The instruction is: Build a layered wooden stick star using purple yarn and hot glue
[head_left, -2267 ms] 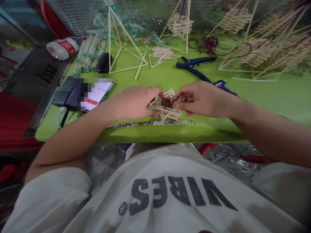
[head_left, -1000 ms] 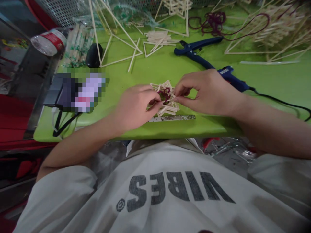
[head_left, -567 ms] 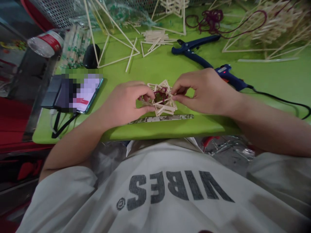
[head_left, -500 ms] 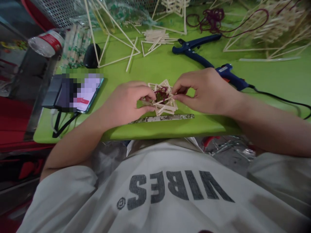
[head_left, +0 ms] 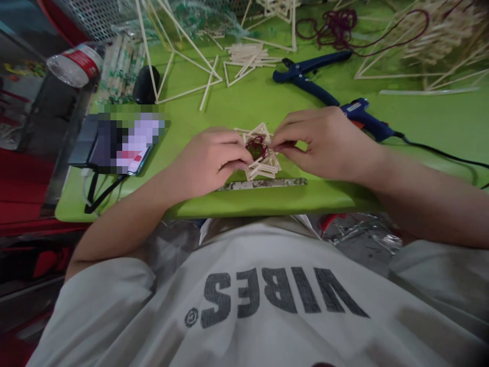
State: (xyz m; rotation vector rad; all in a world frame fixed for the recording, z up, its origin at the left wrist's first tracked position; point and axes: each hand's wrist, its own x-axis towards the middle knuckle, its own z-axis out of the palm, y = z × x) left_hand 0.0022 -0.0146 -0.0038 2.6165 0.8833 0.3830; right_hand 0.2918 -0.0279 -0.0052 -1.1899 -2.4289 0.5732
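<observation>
A small star-shaped frame of thin wooden sticks (head_left: 267, 168) lies on the green table close to its front edge. Dark red string (head_left: 260, 148) is tangled in its hollow middle. My left hand (head_left: 216, 160) is closed at the left side of the frame, with thumb and fingertips pinching its sticks. From the right, my right hand (head_left: 319, 142) pinches with thumb and forefinger at the frame's right edge; whether a stick or the string is between the fingertips is too small to tell. Just in front of the frame lies a flat, stained strip (head_left: 267, 184).
Blue cutters (head_left: 305, 76) and a corded glue gun (head_left: 364, 118) lie behind my right hand. A stick pile (head_left: 248, 55), larger stick frames (head_left: 187, 94) and red yarn (head_left: 340, 25) are at the back. A phone (head_left: 139, 148) and plastic bottle (head_left: 76, 65) are on the left.
My left thumb and fingers have come closer together on the left side of the stick frame. My right hand stays pinched in nearly the same place. The whole view has shifted slightly.
</observation>
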